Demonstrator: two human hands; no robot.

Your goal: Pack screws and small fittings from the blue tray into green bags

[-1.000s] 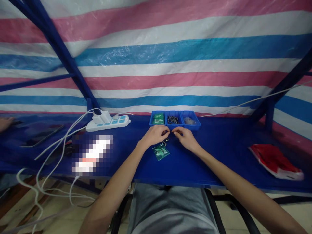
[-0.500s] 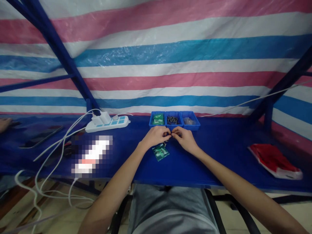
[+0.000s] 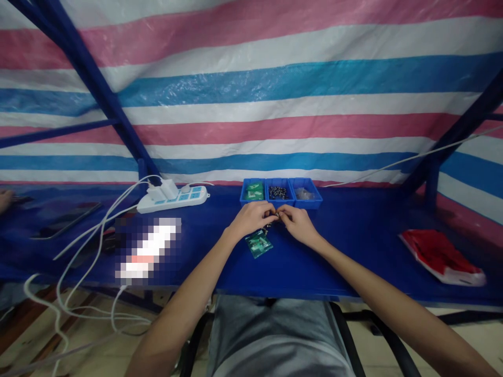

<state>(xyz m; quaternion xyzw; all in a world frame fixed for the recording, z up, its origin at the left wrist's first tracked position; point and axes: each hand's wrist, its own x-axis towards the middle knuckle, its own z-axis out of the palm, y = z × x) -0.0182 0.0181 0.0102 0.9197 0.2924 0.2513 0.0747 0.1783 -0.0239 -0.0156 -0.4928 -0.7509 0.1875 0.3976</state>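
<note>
My left hand (image 3: pixel 253 218) and my right hand (image 3: pixel 299 225) meet fingertip to fingertip above the blue table, just in front of three blue bins. Both are closed in a pinch around a small shiny piece (image 3: pixel 277 214), too small to name and mostly covered by the fingers. Below my left hand lies a flat green packet (image 3: pixel 259 245) with pale pieces showing in it. A few small metallic bits (image 3: pixel 268 226) show between that packet and my left fingers.
Green packets fill the left bin (image 3: pixel 253 191), small black-and-silver parts the middle bin (image 3: pixel 278 192), clear plastic the right bin (image 3: pixel 305 193). A white power strip (image 3: pixel 175 199) with cables (image 3: pixel 102 225) stands left. A red-and-white package (image 3: pixel 442 256) lies right. Another person's hand (image 3: pixel 5 200) shows far left.
My right fingers have shifted slightly, closing in toward the left ones, and the small shiny piece between them shows more clearly. The packet and bins have stayed in place.
</note>
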